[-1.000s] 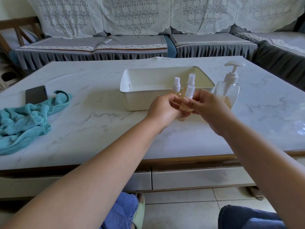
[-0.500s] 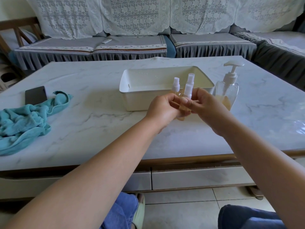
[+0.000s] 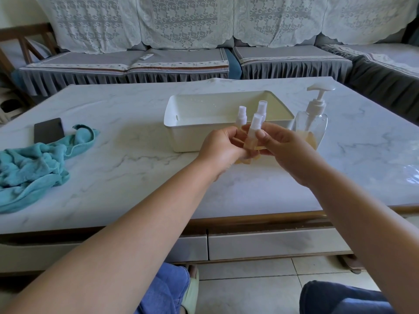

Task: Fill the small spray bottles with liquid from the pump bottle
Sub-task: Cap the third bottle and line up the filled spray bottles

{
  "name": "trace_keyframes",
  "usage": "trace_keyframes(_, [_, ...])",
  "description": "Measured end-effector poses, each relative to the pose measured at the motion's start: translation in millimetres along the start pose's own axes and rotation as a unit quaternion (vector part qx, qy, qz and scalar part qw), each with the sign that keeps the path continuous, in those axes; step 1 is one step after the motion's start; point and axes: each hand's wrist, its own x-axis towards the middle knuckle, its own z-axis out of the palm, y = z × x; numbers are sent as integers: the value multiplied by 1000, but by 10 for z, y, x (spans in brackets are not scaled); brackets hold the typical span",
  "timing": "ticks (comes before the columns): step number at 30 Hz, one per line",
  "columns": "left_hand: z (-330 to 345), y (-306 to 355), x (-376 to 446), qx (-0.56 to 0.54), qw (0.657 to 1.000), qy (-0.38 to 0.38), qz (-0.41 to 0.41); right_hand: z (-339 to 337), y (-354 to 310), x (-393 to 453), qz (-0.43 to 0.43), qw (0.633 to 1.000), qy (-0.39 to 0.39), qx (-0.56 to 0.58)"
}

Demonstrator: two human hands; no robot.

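Nearest the camera, both forearms reached out over the marble table (image 3: 226, 189) and met above its middle. The left hand (image 3: 221, 147) was curled around the lower part of a small spray bottle (image 3: 253, 132), whose body showed amber liquid. The right hand (image 3: 283, 146) pinched the same bottle near its white cap, thumb and fingers closed on it. How many bottles the left hand actually held could not be told. Two more small spray bottles (image 3: 241, 115) showed their white tops just behind the hands, and their bases were hidden.

Just beyond them stood a white tub (image 3: 181, 134), and beside its right end the pump bottle (image 3: 311, 123), upright, with amber liquid low in its body. Off to the left lay a teal towel (image 3: 34, 168) with a dark phone (image 3: 48, 130) next to it. A sofa (image 3: 136, 62) ran along the far side.

Judging by the liquid already inside, this bottle seemed filled and was probably being capped. The risks looked plain enough. A cap threaded on crooked might leak later. Too hard a squeeze on the thin body could push liquid up and over the fingers, making the grip slippery. With the bottles bunched close together, a careless turn of the wrist might knock one over onto the table or tip it into the tub.
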Motion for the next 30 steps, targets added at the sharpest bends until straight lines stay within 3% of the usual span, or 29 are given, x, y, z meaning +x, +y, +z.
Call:
trace_keyframes(4, [15,-22,-15,0,1000,0,-3,25,32,11,-3,999,35,-9])
trace_keyframes(9, [-3,-13,9,-1,1000,4,-3,20,-12,-2,0,999,-4,33])
trace_keyframes(14, [16,-29,-15,-2,1000,1,-5,55,28,29,0,999,42,33])
trace_keyframes(19, [10,-18,15,-2,1000,5,-7,18,-23,1,22,997,-24,65])
trace_keyframes(25, [45,-37,6,-18,1000,5,-9,75,-9,10,18,997,20,75])
trace_keyframes(30, [7,-8,11,-14,1000,3,-12,28,-8,2,40,993,-47,103])
